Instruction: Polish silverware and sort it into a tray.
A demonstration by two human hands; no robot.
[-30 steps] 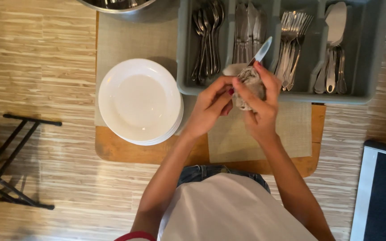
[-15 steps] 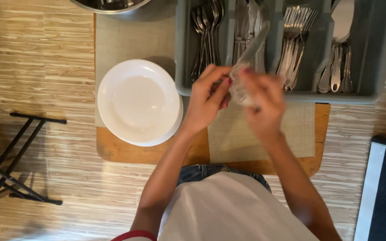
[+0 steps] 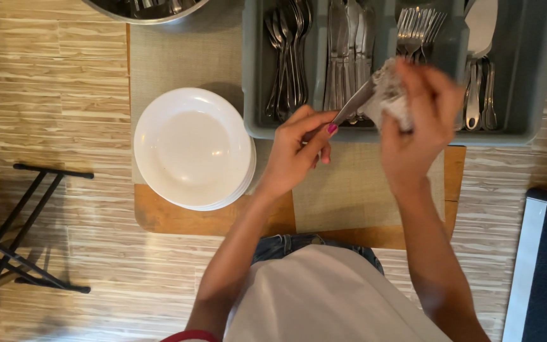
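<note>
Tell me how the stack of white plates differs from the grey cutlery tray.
The round stack of white plates is glossy and holds nothing; the rectangular grey plastic cutlery tray is matte and divided into compartments filled with metal spoons, knives and forks. The plates lie nearer the person, the tray farther. Both rest on the beige mat.

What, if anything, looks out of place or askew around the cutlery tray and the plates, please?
Nothing stands out. The grey cutlery tray has spoons, knives and forks sorted by compartment, and the white plates sit in a neat stack. The left hand holds a knife while the right hand holds a cloth against it.
</note>
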